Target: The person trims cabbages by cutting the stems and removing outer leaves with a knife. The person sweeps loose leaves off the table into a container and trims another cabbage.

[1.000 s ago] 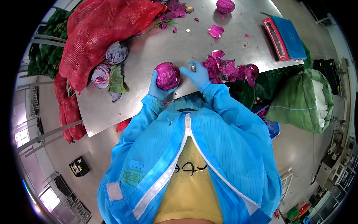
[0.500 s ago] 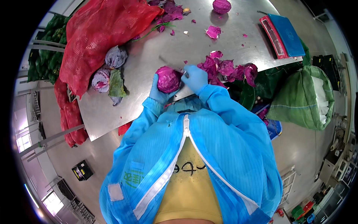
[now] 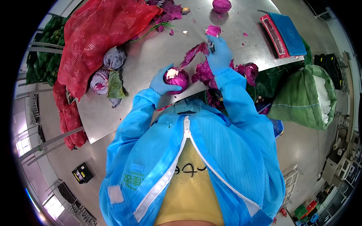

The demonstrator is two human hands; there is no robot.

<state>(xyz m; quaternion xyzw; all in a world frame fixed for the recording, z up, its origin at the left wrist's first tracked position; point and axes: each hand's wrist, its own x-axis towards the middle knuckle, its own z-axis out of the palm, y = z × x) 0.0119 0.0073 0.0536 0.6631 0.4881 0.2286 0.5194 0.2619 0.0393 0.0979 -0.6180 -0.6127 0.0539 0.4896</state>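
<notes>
A red cabbage (image 3: 179, 81) is clamped in the gloved left hand (image 3: 161, 83) near the steel table's (image 3: 143, 56) front edge, its pale stem end exposed and its peeling judged partly done. By the gloved right hand (image 3: 220, 56), closed around a small tool (image 3: 211, 46), a purple leaf (image 3: 194, 54) is stretched. One stripped head (image 3: 221, 5) is seen farther off; two dull-leaved heads (image 3: 114, 58) are left untrimmed beside the red mesh sack (image 3: 105, 34). Wider room is offered sackward; rightward movement is crowded by the leaf pile (image 3: 204, 73).
</notes>
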